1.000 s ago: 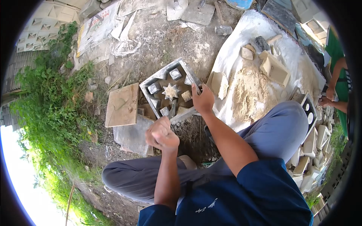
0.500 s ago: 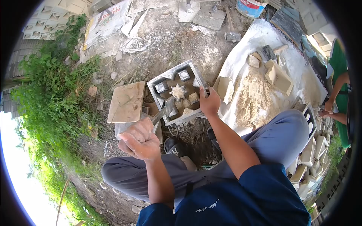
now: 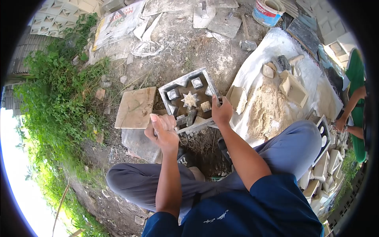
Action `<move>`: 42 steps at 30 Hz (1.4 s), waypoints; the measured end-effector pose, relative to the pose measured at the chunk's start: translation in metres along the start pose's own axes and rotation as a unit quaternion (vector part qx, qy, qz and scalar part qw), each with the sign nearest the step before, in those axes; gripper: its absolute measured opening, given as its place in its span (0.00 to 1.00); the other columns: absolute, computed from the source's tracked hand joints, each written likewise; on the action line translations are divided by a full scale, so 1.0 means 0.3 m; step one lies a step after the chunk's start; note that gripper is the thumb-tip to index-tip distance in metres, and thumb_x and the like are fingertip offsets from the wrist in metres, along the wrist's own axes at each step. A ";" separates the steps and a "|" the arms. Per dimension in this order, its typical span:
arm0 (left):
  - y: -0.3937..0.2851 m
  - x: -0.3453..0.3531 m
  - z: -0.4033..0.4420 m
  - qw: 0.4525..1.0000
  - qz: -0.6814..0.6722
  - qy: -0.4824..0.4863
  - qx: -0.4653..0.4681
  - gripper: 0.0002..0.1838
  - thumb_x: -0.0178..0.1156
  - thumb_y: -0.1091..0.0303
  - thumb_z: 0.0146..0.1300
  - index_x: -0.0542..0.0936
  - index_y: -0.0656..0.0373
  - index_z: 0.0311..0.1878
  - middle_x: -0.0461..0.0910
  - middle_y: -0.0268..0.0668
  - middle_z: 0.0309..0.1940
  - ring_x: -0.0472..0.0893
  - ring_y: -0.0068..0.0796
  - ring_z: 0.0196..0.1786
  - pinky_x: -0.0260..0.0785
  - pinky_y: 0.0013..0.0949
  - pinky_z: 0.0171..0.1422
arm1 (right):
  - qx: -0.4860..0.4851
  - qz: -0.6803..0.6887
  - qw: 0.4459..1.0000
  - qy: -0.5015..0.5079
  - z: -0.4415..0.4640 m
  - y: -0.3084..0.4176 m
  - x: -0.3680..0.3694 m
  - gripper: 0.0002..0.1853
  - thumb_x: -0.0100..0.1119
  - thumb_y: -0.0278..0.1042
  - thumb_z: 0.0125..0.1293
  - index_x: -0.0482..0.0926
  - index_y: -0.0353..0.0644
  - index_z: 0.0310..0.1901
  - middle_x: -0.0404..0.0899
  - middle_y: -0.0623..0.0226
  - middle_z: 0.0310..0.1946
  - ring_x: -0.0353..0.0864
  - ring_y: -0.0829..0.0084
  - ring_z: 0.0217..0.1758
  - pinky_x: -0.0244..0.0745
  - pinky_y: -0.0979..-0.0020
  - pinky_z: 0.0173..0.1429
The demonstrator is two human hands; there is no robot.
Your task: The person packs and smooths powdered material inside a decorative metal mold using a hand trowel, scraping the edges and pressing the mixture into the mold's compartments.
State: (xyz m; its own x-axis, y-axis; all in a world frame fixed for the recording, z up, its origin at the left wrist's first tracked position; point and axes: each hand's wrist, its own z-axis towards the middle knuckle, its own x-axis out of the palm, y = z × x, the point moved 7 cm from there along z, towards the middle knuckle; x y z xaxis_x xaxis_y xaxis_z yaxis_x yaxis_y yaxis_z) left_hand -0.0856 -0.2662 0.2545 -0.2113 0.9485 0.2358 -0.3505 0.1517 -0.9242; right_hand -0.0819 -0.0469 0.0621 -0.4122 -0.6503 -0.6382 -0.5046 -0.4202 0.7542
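In front of me is a square grey mould point(image 3: 182, 81) with raised square blocks along its walls and a star-shaped piece point(image 3: 190, 100) in its middle. Sandy material lies between some of the blocks. My right hand point(image 3: 222, 111) grips the mould's right wall, thumb over the rim. My left hand point(image 3: 162, 132) is closed around the handle of a small trowel point(image 3: 191, 117), whose dark metal end is inside the mould at its near side. The mould is tilted a little in the view, and its underside is hidden.
A flat square tile point(image 3: 136, 107) lies left of the mould. To the right, a white sack point(image 3: 256, 59) carries a sand heap point(image 3: 265, 108). A mallet point(image 3: 248, 45) and a paint bucket point(image 3: 268, 12) stand farther off. Another person's arm point(image 3: 352, 104) shows at far right.
My left hand has moved up and right, bringing the trowel's end farther into the mould's near side. My right hand keeps its hold on the wall. The view has shifted slightly.
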 end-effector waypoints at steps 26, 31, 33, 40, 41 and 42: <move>-0.073 0.083 0.008 0.994 -0.085 0.059 0.030 0.30 0.52 0.61 0.79 0.54 0.54 0.18 0.54 0.26 0.12 0.52 0.17 0.16 0.44 0.30 0.22 | -0.007 0.026 1.000 -0.011 -0.006 -0.009 -0.012 0.27 0.55 0.58 0.71 0.80 0.35 0.38 0.84 0.48 0.38 0.82 0.44 0.44 0.74 0.50 0.50; 0.031 0.043 0.092 0.982 -0.177 -0.021 -0.057 0.36 0.42 0.39 0.79 0.55 0.53 0.17 0.52 0.27 0.11 0.53 0.21 0.16 0.47 0.31 0.24 | -0.012 0.011 1.000 -0.006 -0.004 0.002 0.000 0.27 0.55 0.58 0.71 0.80 0.34 0.38 0.84 0.47 0.38 0.81 0.42 0.44 0.74 0.48 0.50; 0.036 0.008 0.080 0.978 -0.076 -0.185 -0.056 0.39 0.35 0.30 0.76 0.56 0.52 0.16 0.51 0.28 0.11 0.54 0.24 0.17 0.47 0.31 0.26 | -0.008 0.006 1.000 -0.010 -0.004 0.000 -0.009 0.27 0.55 0.58 0.71 0.80 0.34 0.38 0.83 0.47 0.38 0.81 0.42 0.45 0.73 0.48 0.50; -0.003 0.037 -0.004 0.990 -0.105 -0.078 -0.055 0.37 0.36 0.38 0.80 0.55 0.53 0.16 0.52 0.29 0.10 0.53 0.25 0.16 0.45 0.32 0.25 | -0.004 0.012 1.000 -0.003 0.003 -0.023 0.014 0.27 0.56 0.58 0.70 0.81 0.35 0.38 0.84 0.49 0.37 0.82 0.43 0.44 0.74 0.49 0.49; 0.033 0.055 -0.003 0.992 -0.092 -0.067 -0.063 0.36 0.37 0.41 0.80 0.54 0.53 0.15 0.52 0.29 0.10 0.53 0.24 0.16 0.45 0.32 0.25 | -0.013 0.005 1.000 -0.018 -0.002 -0.024 0.013 0.27 0.56 0.58 0.70 0.81 0.35 0.39 0.84 0.49 0.37 0.82 0.44 0.43 0.75 0.50 0.49; 0.042 0.081 0.012 0.993 -0.081 -0.054 -0.067 0.35 0.39 0.44 0.81 0.54 0.53 0.15 0.52 0.28 0.10 0.52 0.24 0.16 0.45 0.32 0.25 | -0.016 0.006 1.000 -0.015 -0.012 -0.018 0.009 0.27 0.56 0.58 0.70 0.81 0.35 0.39 0.84 0.49 0.37 0.82 0.44 0.43 0.75 0.50 0.49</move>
State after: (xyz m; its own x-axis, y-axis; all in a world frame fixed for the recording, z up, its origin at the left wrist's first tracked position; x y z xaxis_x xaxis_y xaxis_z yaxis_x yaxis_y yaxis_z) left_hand -0.0984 -0.2422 0.2497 -0.2610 0.8748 0.4081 -0.2642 0.3419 -0.9018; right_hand -0.0775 -0.0485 0.0569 -0.4416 -0.6356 -0.6332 -0.4756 -0.4326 0.7659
